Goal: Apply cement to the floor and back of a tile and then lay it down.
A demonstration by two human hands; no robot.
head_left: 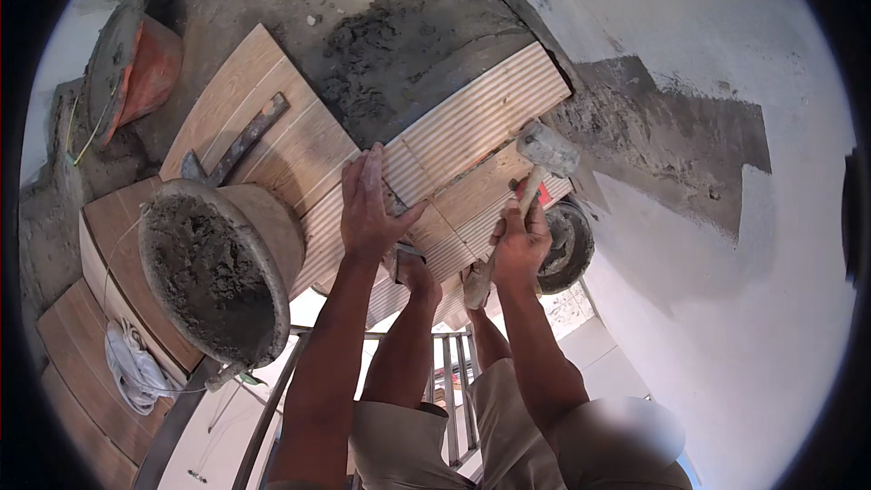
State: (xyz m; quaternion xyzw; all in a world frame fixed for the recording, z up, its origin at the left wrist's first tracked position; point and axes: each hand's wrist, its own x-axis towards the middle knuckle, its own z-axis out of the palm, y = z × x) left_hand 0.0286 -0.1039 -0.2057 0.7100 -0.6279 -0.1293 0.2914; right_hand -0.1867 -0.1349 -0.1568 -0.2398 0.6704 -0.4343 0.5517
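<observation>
Two observations: right hand (519, 249) grasps the handle of a mallet (548, 148), whose head shows near the right end of a ribbed tile (490, 104), contact unclear; left hand (368, 209) is released, fingers spread, at that tile's left end, near grey mortar (413, 45).

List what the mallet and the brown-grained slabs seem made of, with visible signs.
Mallet head: probably rubber, matt; a thick, dull grey cylinder. Handle: likely unpolished wood, pale and dull. Slabs: perhaps smooth ceramic, given adjoining mortar; brown grain leaves wood possible.
</observation>
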